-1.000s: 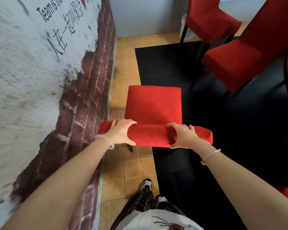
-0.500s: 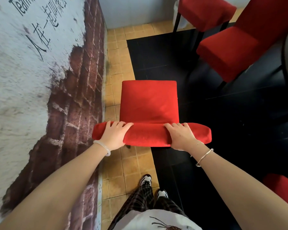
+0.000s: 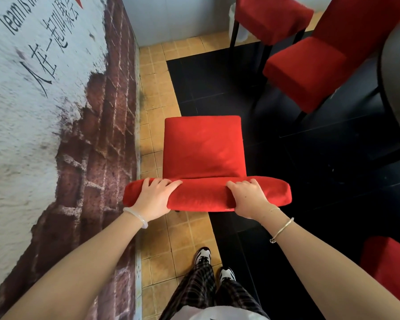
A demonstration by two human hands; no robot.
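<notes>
Chair (image 3: 203, 146) facing away, backrest (image 3: 203, 197) crosswise

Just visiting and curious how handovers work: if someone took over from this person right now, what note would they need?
Left hand grips the red chair by the top of its backrest, near the left end. Right hand grips the same backrest, right of middle.
The chair is close to the brick-print wall, seat pointing away, partly over tan tiles, partly over black floor. More red chairs are further right.
Done: both hands have hold of the chair.
Left: probably moving it to its spot. Whether its legs are lifted cannot be seen.
</notes>
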